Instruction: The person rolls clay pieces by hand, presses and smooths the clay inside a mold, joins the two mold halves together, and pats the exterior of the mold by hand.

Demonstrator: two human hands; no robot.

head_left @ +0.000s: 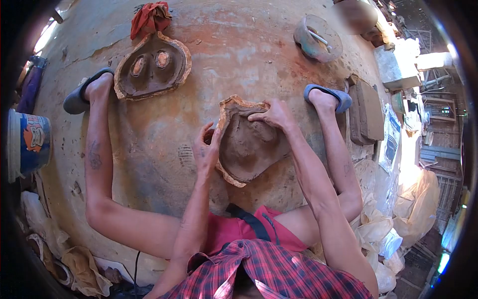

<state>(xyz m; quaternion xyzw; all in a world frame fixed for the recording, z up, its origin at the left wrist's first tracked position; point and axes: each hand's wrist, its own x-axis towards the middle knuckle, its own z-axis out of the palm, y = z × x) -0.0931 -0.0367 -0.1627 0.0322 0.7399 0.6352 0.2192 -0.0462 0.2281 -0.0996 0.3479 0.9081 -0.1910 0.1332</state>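
A mold with a rough pale rim (232, 178) and dark wet clay (249, 144) lining its hollow stands between my legs. My left hand (205, 144) grips the mold's left edge, thumb and fingers around the rim. At the upper right of the rim, my right hand (273, 115) has its fingers bent over the clay edge, pressed on it. A second clay-lined mold (186, 60), with two raised oval openings, lies at the upper left, beside a red cloth (150, 19).
A clear plastic basin (318, 39) is at the upper right. Clay blocks (367, 110) stand beyond my right foot. At the left edge is a blue and white bucket (34, 140). Plastic bags (417, 204) lie at right. Part of another person (356, 15) shows at the top right.
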